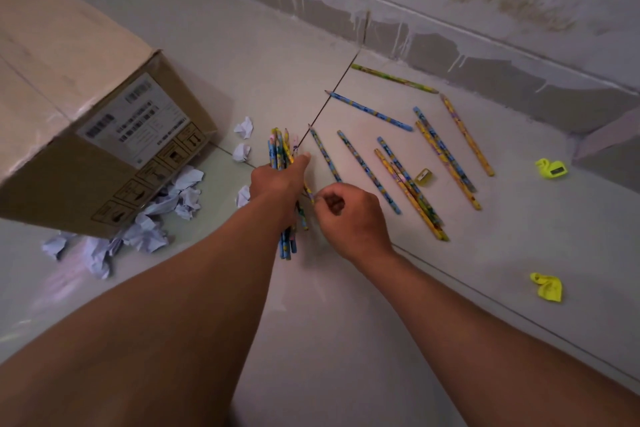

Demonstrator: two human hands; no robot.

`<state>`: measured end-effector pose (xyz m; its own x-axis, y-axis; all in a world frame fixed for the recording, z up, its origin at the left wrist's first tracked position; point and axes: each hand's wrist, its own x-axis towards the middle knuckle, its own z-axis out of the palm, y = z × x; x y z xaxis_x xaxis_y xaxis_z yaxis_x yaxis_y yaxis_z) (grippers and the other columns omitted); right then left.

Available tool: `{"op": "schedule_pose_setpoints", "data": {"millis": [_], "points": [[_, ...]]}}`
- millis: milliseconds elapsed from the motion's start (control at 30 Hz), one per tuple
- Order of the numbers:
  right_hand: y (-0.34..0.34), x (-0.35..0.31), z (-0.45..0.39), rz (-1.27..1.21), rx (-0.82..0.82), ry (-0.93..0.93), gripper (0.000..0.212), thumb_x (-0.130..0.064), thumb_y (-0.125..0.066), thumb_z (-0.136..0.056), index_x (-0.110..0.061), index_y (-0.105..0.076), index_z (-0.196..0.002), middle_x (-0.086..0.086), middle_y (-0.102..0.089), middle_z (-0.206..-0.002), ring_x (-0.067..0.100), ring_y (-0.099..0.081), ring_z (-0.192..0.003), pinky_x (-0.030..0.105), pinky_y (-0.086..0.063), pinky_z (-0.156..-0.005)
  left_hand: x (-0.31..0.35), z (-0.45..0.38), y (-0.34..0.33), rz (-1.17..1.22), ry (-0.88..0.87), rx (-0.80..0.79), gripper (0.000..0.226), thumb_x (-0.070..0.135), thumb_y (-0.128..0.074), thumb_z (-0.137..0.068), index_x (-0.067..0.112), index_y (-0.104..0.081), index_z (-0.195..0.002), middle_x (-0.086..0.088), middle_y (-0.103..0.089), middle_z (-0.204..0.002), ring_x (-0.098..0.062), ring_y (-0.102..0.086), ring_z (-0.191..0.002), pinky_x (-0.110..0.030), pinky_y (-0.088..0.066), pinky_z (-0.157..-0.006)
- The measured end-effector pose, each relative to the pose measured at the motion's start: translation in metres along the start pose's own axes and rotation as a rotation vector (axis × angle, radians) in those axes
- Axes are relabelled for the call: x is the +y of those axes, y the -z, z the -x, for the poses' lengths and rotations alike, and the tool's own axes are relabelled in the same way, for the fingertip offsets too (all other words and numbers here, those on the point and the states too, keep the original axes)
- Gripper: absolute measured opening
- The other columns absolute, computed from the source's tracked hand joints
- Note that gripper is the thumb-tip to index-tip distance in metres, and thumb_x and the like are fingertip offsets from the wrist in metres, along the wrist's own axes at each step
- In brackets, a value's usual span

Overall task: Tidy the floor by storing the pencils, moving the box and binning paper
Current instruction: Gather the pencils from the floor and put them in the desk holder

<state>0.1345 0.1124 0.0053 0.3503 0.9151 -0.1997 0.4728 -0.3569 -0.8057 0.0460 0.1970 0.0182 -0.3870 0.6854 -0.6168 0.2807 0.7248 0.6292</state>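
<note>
Your left hand grips the gathered pencils as one bundle, freeing your right hand to pinch another yellow pencil alongside.

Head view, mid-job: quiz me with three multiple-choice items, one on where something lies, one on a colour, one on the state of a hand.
1. Where do most of the crumpled paper balls lie?
A. Against the foot of the cardboard box
B. Along the wall
C. Among the loose pencils

2. What colour is the small pencil sharpener beside the loose pencils?
A. Red
B. Yellow
C. Black

3. What is the left hand doing?
A. Lying flat on the floor
B. Holding a bundle of pencils
C. Lifting the box

Answers:
1 A: the white balls pile at the lower corner of the cardboard box.
2 B: it is yellow, on the tile next to the pencils.
3 B: its grip closes round the bundle of pencils, while the right hand pinches one more.
</note>
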Motion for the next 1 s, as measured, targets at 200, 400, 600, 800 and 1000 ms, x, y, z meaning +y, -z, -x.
{"op": "schedule_pose_setpoints", "data": {"millis": [200,400,600,800,1000], "points": [[0.011,0.011,-0.008,0.262,0.100,-0.071,0.015,-0.034,-0.060,-0.087,-0.025,-0.065,-0.098,-0.004,-0.061,-0.101,0.022,-0.061,-0.095,0.035,-0.050,-0.074,-0.006,-0.001,0.000,0.048,0.032,-0.038,0.035,0.045,-0.073,-0.083,0.012,-0.061,-0.081,-0.006,-0.059,-0.073,-0.019,-0.054,-0.063,-0.028,-0.049,-0.066],[0.014,0.015,-0.006,0.409,0.035,-0.153,0.018,-0.031,-0.058,-0.091,-0.025,-0.065,-0.107,0.000,-0.058,-0.113,0.026,-0.059,-0.105,0.033,-0.045,-0.078,-0.006,0.003,-0.002,0.037,0.018,-0.078,0.033,0.033,-0.069,-0.090,0.006,-0.061,-0.073,-0.005,-0.059,-0.054,-0.018,-0.052,-0.047,-0.023,-0.045,-0.048],[0.015,0.006,-0.012,0.305,0.068,-0.306,0.016,-0.023,-0.054,-0.091,-0.019,-0.069,-0.096,0.004,-0.069,-0.104,0.029,-0.063,-0.100,0.033,-0.049,-0.079,-0.006,0.004,-0.009,0.018,0.006,-0.048,0.063,0.051,-0.085,-0.065,0.001,-0.068,-0.100,-0.013,-0.063,-0.074,-0.026,-0.058,-0.063,-0.038,-0.057,-0.069],[0.016,0.010,-0.006,-0.095,0.074,-0.212,0.007,-0.021,-0.064,-0.090,-0.023,-0.068,-0.084,-0.009,-0.067,-0.079,0.011,-0.064,-0.079,0.024,-0.050,-0.075,0.006,0.017,-0.015,-0.007,0.025,-0.053,0.080,0.066,-0.092,-0.040,0.006,-0.060,-0.084,-0.005,-0.054,-0.073,-0.024,-0.052,-0.069,-0.032,-0.047,-0.064],[0.018,0.017,-0.001,-0.242,0.056,-0.167,0.008,-0.014,-0.066,-0.088,-0.018,-0.073,-0.089,-0.014,-0.065,-0.073,-0.009,-0.058,-0.064,0.005,-0.044,-0.064,0.013,0.019,-0.025,-0.007,-0.019,-0.063,0.077,0.064,-0.091,-0.045,0.008,-0.063,-0.090,-0.007,-0.063,-0.086,-0.024,-0.059,-0.076,-0.032,-0.047,-0.068]]}}
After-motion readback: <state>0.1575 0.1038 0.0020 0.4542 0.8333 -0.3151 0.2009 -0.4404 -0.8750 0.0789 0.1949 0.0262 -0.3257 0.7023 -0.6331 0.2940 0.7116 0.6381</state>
